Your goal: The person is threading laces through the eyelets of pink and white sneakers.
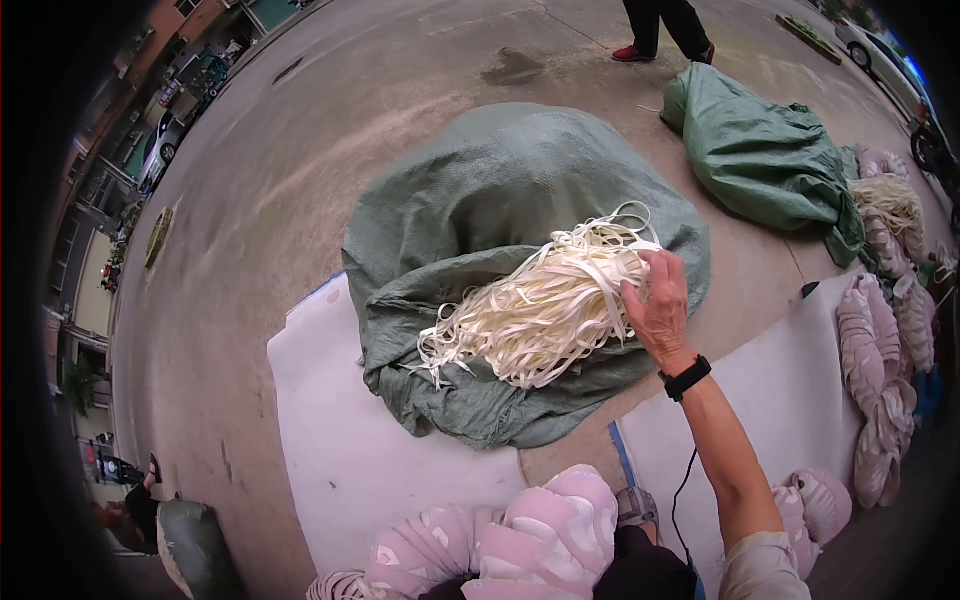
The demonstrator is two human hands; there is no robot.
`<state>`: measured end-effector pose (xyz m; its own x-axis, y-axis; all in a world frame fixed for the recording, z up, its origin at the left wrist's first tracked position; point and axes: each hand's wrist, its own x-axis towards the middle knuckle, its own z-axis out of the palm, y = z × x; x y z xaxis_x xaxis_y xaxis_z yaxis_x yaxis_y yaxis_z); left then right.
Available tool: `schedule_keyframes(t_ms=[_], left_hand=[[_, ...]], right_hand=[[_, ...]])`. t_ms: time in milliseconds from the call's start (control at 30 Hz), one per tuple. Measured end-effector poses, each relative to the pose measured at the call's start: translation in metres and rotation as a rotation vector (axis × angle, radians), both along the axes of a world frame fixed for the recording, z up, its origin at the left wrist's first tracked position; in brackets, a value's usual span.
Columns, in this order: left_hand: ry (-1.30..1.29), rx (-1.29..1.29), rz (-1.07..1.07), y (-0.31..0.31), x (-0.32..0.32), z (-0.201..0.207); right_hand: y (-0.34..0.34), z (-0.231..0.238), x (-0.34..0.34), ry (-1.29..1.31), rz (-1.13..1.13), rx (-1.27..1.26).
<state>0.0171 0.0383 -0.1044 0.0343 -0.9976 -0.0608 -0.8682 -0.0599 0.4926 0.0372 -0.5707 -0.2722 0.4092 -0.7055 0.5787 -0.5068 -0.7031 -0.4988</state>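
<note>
A loose bundle of flat, cream-white straps (550, 310) lies across the mouth of a big green woven sack (500, 160), its looped ends spilling to the left. My right hand (662, 305) reaches in from the lower right with a black band on the wrist. Its fingers are curled against the bundle's right end and hold it; some fingertips are hidden among the straps. My left hand does not show. Pink-and-white wound bundles (550, 530) lie close to me at the bottom, over my legs.
White sheets (375, 440) lie on the concrete around the sack. A second green sack (760, 160) stands at the upper right, with pink twisted bundles (875, 390) along the right. A person in dark trousers (665, 25) stands beyond. Vehicles and buildings line the far left.
</note>
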Motion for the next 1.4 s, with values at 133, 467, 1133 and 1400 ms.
schedule_keyframes(t_ms=[133, 467, 1133, 1400], left_hand=[[-0.002, -0.004, -0.045, 0.002, 0.002, -0.005], [0.108, 0.013, -0.091, 0.037, -0.001, -0.027], [0.230, -0.897, 0.487, -0.013, 0.037, 0.115], [0.854, -0.461, 0.174, -0.025, 0.051, 0.253]], right_hand=[[-0.058, -0.042, -0.011, 0.031, -0.153, 0.147], [0.005, 0.008, -0.071, -0.037, 0.140, 0.857], [0.280, 0.424, -0.086, -0.371, 0.879, 0.016], [0.380, 0.444, -0.088, -0.206, 1.326, 0.008]])
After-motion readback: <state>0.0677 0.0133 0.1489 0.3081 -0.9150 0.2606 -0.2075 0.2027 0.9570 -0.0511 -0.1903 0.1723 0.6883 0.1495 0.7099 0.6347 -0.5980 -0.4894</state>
